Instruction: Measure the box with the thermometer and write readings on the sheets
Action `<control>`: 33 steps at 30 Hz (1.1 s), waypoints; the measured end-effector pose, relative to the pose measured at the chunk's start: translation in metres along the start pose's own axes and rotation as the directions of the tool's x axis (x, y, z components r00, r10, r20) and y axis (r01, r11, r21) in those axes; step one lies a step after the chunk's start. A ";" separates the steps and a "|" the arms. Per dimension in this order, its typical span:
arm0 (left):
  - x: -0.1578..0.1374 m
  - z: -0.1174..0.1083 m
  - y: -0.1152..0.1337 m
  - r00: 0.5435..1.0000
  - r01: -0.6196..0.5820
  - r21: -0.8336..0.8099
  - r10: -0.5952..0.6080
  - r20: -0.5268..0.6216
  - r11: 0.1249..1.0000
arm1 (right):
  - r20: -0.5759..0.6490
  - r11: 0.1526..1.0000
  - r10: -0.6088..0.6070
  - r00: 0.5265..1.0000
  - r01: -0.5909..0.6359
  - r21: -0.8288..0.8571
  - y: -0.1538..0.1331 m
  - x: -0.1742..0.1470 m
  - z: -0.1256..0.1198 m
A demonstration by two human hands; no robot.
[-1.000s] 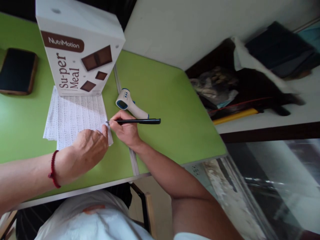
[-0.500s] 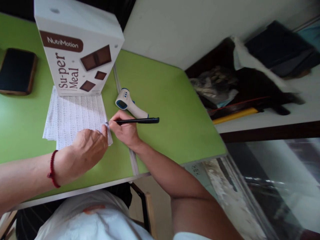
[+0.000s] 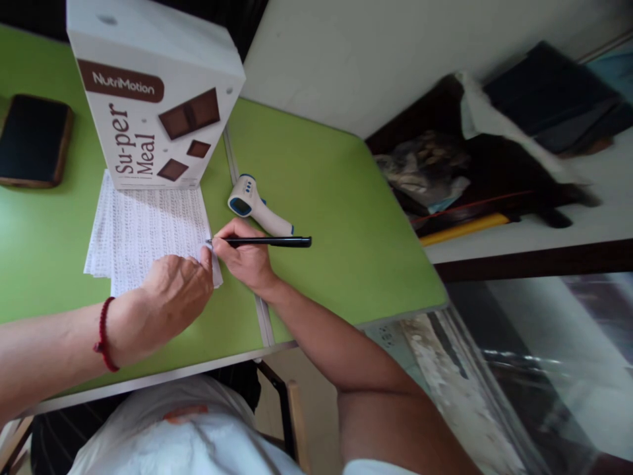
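Note:
Pinched in the fingers of my right hand (image 3: pixel 247 260) is a black pen (image 3: pixel 284 242), lying nearly level in the view. Its tip meets the right edge of a handwritten sheet of paper (image 3: pixel 153 224). My left hand (image 3: pixel 171 293), with a red braided bracelet (image 3: pixel 103 336) at the wrist, lies over the sheet's lower part. One finger stretches out close to the pen tip, while the others are bent and partly hidden; nothing is gripped in this hand. Just beyond my right hand lies a white and blue infrared thermometer (image 3: pixel 257 208).
A white box (image 3: pixel 148 132) stands upright on the far end of the papers. At the left rests a black case with brown edges (image 3: pixel 37 142). The green table (image 3: pixel 346 218) has a seam beside the papers. Cluttered shelving (image 3: pixel 475 165) is at the right.
The pen's back end has dipped slightly and its tip has shifted a little left, along with small movement of my right fingers. My left hand has stayed in place.

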State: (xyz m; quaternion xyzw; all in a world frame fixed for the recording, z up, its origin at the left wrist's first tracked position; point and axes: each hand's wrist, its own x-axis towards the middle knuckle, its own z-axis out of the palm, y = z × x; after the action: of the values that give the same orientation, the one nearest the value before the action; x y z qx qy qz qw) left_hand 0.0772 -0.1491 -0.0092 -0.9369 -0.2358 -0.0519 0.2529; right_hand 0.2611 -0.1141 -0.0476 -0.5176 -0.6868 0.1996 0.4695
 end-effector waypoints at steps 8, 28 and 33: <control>0.002 -0.003 -0.003 0.999 -0.030 0.033 0.031 -0.024 0.999 | -0.004 0.999 -0.016 1.000 0.016 0.032 0.002 -0.001 0.001; -0.001 -0.016 -0.011 0.988 -0.147 -0.176 0.154 0.027 0.973 | -0.060 0.847 -0.345 0.937 0.283 -0.450 0.002 0.011 -0.020; 0.030 -0.042 -0.065 0.962 0.018 -0.334 0.075 0.263 0.942 | 0.016 0.809 -0.358 0.933 0.319 -0.493 0.004 0.007 -0.013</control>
State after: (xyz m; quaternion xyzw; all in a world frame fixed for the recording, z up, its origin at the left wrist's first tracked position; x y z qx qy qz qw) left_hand 0.0743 -0.1085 0.0632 -0.9677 -0.2423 0.0416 0.0567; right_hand 0.2738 -0.1087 -0.0409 -0.4956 -0.7771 -0.0871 0.3780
